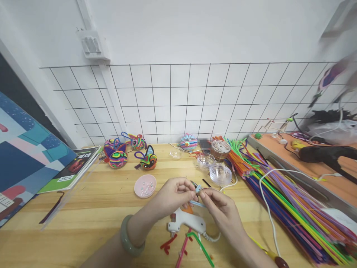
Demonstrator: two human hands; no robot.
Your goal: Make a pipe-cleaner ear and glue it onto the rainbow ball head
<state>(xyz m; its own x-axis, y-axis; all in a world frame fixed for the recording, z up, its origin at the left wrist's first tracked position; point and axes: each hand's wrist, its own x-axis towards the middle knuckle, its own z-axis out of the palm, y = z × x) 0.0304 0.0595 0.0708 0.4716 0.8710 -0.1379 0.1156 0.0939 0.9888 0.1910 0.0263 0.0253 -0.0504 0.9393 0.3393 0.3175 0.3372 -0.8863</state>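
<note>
A light blue pipe cleaner (198, 188), bent into a small shape, is pinched between the fingertips of my left hand (174, 195) and my right hand (223, 208). Part of it runs below the fingers, and its exact form is too small to make out. Just under my hands a white glue gun (192, 220) lies on the wooden table (106, 212). In front of the gun are short red pipe cleaner pieces (169, 243), a pink one (184, 247) and a bent green one (202, 247). My left wrist carries a green bangle (131, 236).
A pink dish (145, 186) of small beads stands left of my hands. Clear plastic bowls (220, 174) and a lidded tub (220, 149) sit behind them. Colourful yarn-wrapped ornaments (117, 156) stand at the back. Bundled pipe cleaners (290, 204) and a white cable (263, 193) fill the right side.
</note>
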